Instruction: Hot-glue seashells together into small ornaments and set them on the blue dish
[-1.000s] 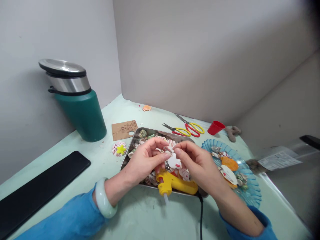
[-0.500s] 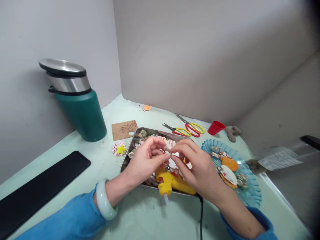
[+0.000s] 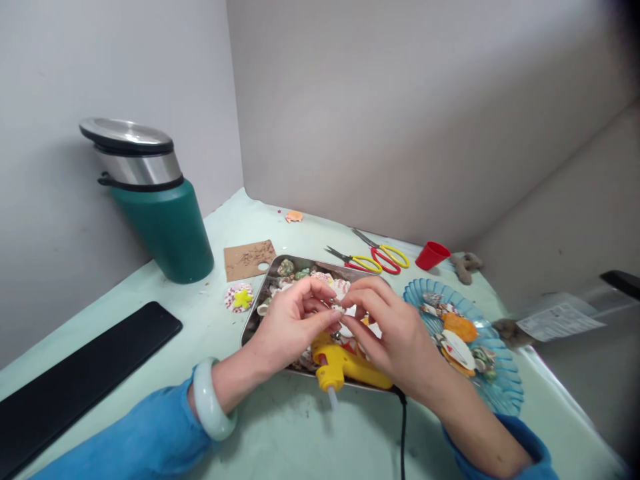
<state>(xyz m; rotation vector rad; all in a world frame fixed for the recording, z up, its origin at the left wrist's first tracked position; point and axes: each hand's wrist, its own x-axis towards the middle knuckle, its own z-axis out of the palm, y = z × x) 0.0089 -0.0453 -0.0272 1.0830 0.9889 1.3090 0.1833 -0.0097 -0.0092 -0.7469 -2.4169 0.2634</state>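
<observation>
My left hand (image 3: 290, 321) and my right hand (image 3: 395, 333) meet above a metal tray (image 3: 273, 275) filled with several painted shells. Both hands pinch one small shell (image 3: 338, 309) between fingertips. It is too small to make out in detail. A yellow glue gun (image 3: 345, 368) lies across the tray's near edge just under my hands, nozzle toward me, with its black cord (image 3: 401, 433) running down off the table. A pale bangle (image 3: 209, 408) sits on my left wrist.
A green flask (image 3: 157, 207) stands at the left wall, with a black flat pad (image 3: 75, 380) in front of it. A blue glass plate (image 3: 505, 393) with shells lies right of the tray. Behind are two scissors (image 3: 373, 257), a red cup (image 3: 431, 255), a brown card (image 3: 249, 259) and a star-topped shell (image 3: 239, 297).
My right hand has moved left to meet my left hand, and both now pinch the small shell together. Nothing else on the table has moved.
</observation>
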